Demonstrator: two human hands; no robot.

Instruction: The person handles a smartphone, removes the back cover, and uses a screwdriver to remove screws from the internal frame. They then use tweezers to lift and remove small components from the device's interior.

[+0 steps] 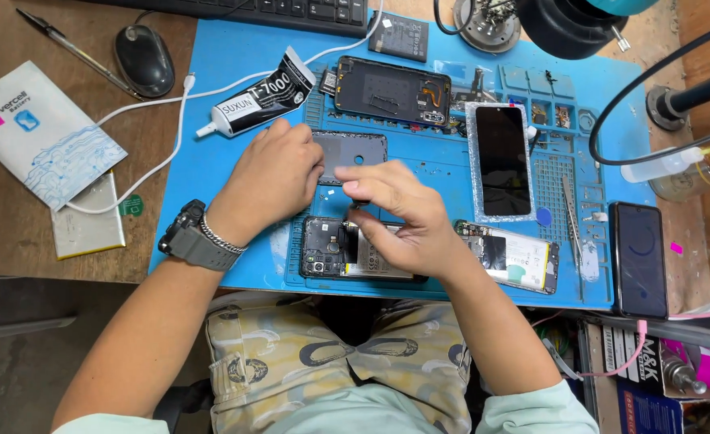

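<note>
Tiny part pinched in right hand (407,221) fingers (355,186), above opened phone (347,251); left hand (273,178) beside.

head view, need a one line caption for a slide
Over a blue repair mat, the right hand pinches a small part above an opened phone; the left hand rests on a grey back cover.

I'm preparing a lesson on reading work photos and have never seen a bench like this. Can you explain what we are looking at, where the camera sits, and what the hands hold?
There is no machine here: a person works with bare hands, filmed from a camera on their head looking down. A blue work mat covers the desk. The left hand, with a wristwatch, rests on a grey phone back cover. The right hand pinches something tiny, too small to identify, above an opened phone. Nearby lie a second opened phone, a loose screen, a glue tube, tweezers and a mouse.
</note>
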